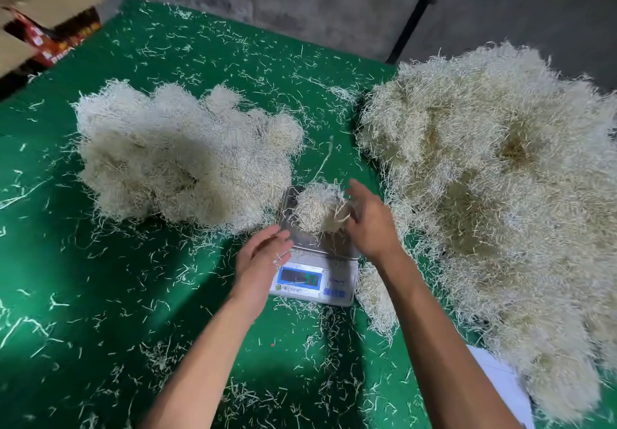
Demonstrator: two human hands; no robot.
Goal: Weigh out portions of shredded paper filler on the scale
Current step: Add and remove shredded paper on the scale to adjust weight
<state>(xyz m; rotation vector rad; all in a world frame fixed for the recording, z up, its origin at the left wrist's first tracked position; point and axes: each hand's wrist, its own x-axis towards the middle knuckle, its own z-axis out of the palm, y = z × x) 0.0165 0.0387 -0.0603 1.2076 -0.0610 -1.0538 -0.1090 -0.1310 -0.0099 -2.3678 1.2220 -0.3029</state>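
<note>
Left hand hovers over near-left corner of the digital scale, palm turned inward, fingers straight and relaxed, gripping nothing; a few strands cling near the fingertips. Right hand sits at the right edge of the platform, fingers spread and touching a small clump of shredded paper; blurred, can't tell if it pinches strands. Clump is off-white, thin crinkled strips, resting on the steel platform. Scale display is lit, digits unreadable. Weighed pile lies left of scale, big bulk pile to the right, both on green table cover littered with loose strips. Cardboard boxes far left corner.
</note>
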